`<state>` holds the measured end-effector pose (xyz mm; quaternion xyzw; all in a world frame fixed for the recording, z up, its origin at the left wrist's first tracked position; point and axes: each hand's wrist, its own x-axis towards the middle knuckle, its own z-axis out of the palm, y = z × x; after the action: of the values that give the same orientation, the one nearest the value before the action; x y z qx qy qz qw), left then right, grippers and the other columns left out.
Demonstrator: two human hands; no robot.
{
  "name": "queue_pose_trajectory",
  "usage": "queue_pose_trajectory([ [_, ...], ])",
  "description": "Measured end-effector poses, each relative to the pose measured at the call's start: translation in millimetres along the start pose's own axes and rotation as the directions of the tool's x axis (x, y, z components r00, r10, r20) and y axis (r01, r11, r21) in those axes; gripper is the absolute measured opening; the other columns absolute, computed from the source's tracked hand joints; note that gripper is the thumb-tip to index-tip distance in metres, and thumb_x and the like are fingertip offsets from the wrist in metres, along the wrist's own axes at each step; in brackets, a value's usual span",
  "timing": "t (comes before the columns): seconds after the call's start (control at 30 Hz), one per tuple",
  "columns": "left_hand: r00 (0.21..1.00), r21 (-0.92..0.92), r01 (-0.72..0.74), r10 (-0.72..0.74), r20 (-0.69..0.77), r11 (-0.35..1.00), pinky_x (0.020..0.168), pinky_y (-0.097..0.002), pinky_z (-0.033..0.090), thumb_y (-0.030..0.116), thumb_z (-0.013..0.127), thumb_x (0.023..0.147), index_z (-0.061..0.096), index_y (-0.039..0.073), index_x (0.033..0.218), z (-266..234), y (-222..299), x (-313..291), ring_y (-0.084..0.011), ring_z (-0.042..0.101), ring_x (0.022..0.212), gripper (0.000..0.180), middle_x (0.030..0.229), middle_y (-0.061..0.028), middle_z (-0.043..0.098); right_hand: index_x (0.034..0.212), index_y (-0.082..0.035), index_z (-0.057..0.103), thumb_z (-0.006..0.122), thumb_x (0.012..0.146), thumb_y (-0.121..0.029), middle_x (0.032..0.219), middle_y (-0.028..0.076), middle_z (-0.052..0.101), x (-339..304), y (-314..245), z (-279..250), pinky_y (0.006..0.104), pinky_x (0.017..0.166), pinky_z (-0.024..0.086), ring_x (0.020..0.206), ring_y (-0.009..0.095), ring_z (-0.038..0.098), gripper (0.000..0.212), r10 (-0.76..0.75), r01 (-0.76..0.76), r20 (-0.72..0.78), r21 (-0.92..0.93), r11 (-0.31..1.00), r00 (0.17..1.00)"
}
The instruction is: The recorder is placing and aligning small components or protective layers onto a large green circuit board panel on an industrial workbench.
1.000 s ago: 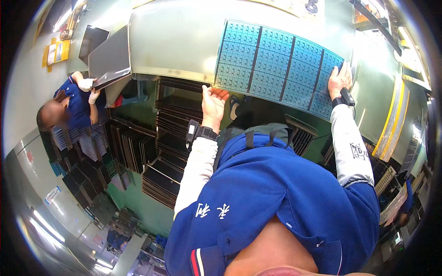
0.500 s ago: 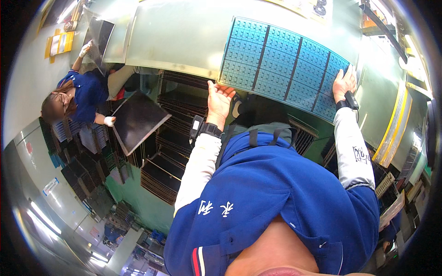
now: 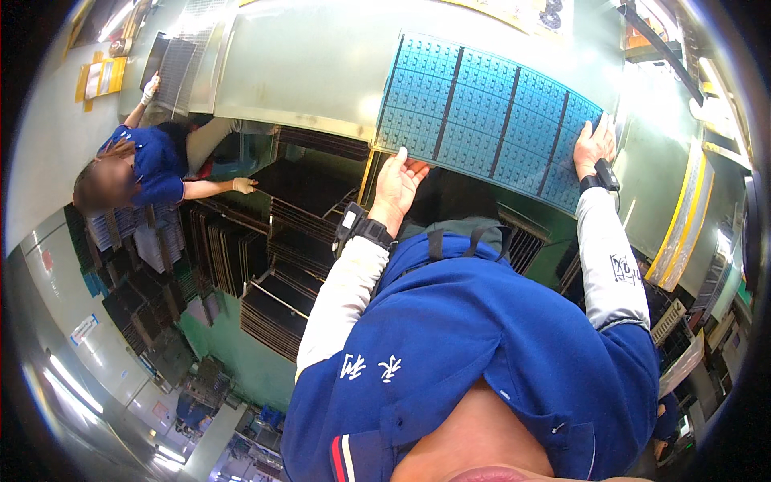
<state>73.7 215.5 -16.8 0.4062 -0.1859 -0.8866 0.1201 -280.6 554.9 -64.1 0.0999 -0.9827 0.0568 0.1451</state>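
Note:
In front of me a blue circuit-board panel (image 3: 474, 100), marked with rows of small dark spots and dark dividing strips, lies tilted at the near side of a pale bench (image 3: 301, 76). At its near edge, left of the middle, is my left hand (image 3: 397, 189), with the thumb at the edge and the fingers stretched just below it. My right hand (image 3: 594, 150) grasps the right edge, thumb on the panel's side and fingers along the outside. Both wrists carry black strapped devices. Part of the fingers is hidden by the panel.
A co-worker (image 3: 148, 173) in blue stands to the left, one gloved hand on a dark sheet (image 3: 173, 68), the other reaching toward a rack (image 3: 309, 189) of dark sheets. More stacked sheets hang beyond. A yellow-striped strip (image 3: 681, 221) runs along the right side.
My left hand has slid right along the near edge; my right hand still holds the right side. The co-worker's large dark sheet, held out before, is no longer at their lower hand.

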Motion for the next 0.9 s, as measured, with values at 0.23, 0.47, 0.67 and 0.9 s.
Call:
queue_pose_trajectory([
  [0.23, 0.992, -0.081, 0.125, -0.128, -0.025, 0.989, 0.098, -0.0485, 0.053, 0.023, 0.066, 0.105, 0.060, 0.012, 0.118, 5, -18, 8, -0.0267, 0.068, 0.110, 0.018, 0.117, -0.0082, 0.071, 0.157, -0.012, 0.047, 0.054, 0.106, -0.042, 0.160, 0.014, 0.049, 0, 0, -4, 0.0493, 0.122, 0.033, 0.148, 0.034, 0.044, 0.060, -0.011, 0.011, -0.022, 0.004, 1.000, 1.000],
  [0.47, 0.978, -0.080, 0.208, -0.208, 0.003, 0.975, 0.094, -0.0451, 0.053, 0.023, 0.065, 0.105, 0.064, 0.012, 0.116, 19, -37, 6, -0.0250, 0.068, 0.106, 0.016, 0.115, -0.0061, 0.072, 0.151, -0.004, 0.054, 0.056, 0.103, -0.040, 0.150, 0.023, 0.058, 9, -17, -17, 0.0505, 0.121, 0.035, 0.141, 0.041, 0.051, 0.060, -0.113, 0.112, 0.006, 0.047, 0.993, 0.994],
  [0.67, 0.948, -0.047, 0.320, -0.319, 0.016, 0.946, 0.098, -0.0419, 0.053, 0.021, 0.064, 0.105, 0.065, 0.012, 0.119, 40, -60, 13, -0.0241, 0.069, 0.110, 0.017, 0.118, -0.0063, 0.073, 0.153, -0.004, 0.050, 0.055, 0.106, -0.036, 0.154, 0.021, 0.055, 4, 18, -7, 0.0479, 0.119, 0.039, 0.143, 0.038, 0.050, 0.057, -0.121, 0.119, -0.038, -0.051, 0.992, 0.992],
  [0.9, 0.956, -0.054, 0.293, -0.293, 0.003, 0.955, 0.100, -0.0427, 0.050, 0.021, 0.064, 0.105, 0.063, 0.014, 0.127, 41, -64, 12, -0.0229, 0.068, 0.114, 0.023, 0.124, -0.0049, 0.072, 0.159, -0.013, 0.046, 0.050, 0.108, -0.044, 0.158, 0.015, 0.053, 4, 8, 13, 0.0479, 0.120, 0.036, 0.144, 0.035, 0.049, 0.059, -0.104, 0.104, -0.020, 0.030, 0.994, 0.994],
])
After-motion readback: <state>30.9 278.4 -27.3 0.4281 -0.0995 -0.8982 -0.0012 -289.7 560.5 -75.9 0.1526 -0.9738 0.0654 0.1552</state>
